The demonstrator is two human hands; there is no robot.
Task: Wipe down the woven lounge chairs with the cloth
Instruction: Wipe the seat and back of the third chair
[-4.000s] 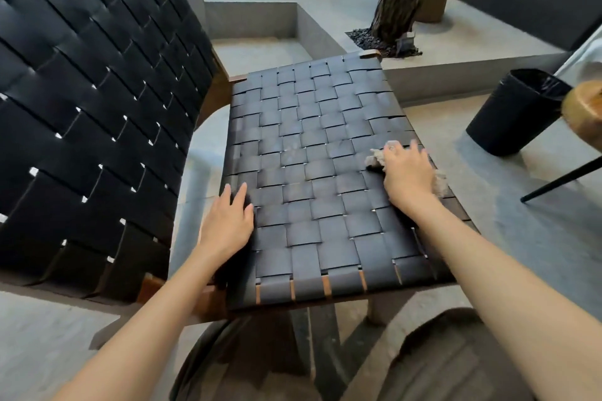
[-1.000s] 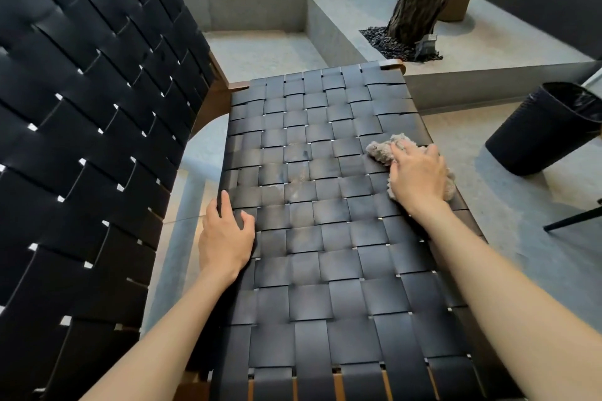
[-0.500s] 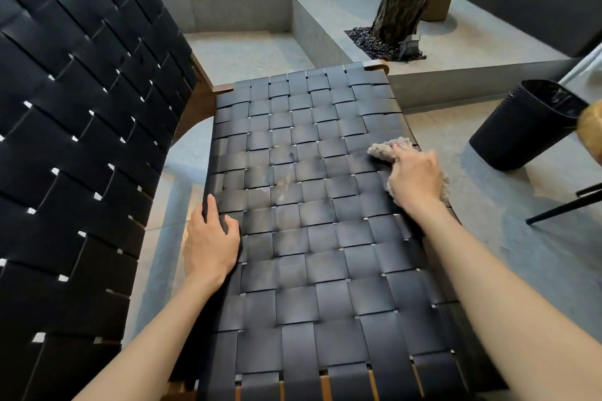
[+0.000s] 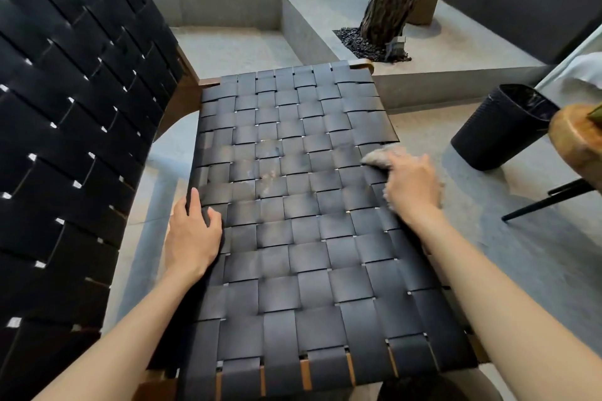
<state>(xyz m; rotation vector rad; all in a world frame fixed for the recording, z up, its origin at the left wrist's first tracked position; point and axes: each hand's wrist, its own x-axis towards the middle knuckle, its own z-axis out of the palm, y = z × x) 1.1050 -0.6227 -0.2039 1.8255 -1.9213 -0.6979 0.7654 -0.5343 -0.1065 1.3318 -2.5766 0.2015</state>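
— Black strapping everywhere. What is the left side doing?
— Beside the woven backrest (image 4: 75, 127), the left hand (image 4: 192, 234) grips the left edge of the woven seat (image 4: 293, 270). Its fingers wrap over the side and the thumb lies on top. I take it to be steadying the chair.
— And the dirt?
— A pale dusty patch (image 4: 270, 172) sits mid-seat, nearer the left edge, not yet wiped.
— The cloth?
— The cloth (image 4: 381, 156) lies at the seat's right edge under the right hand (image 4: 412, 185), with a tuft poking out ahead of the fingers. That hand is blurred, so I cannot tell whether it clutches the cloth or presses it flat.
— What could go wrong?
— Three things, I'd judge. This close to the right edge, a stroke could run off the side and drop the cloth. Its fluff could snag in the gaps between straps. Working only this edge would leave the patch. The bin (image 4: 498, 130) stands well apart.
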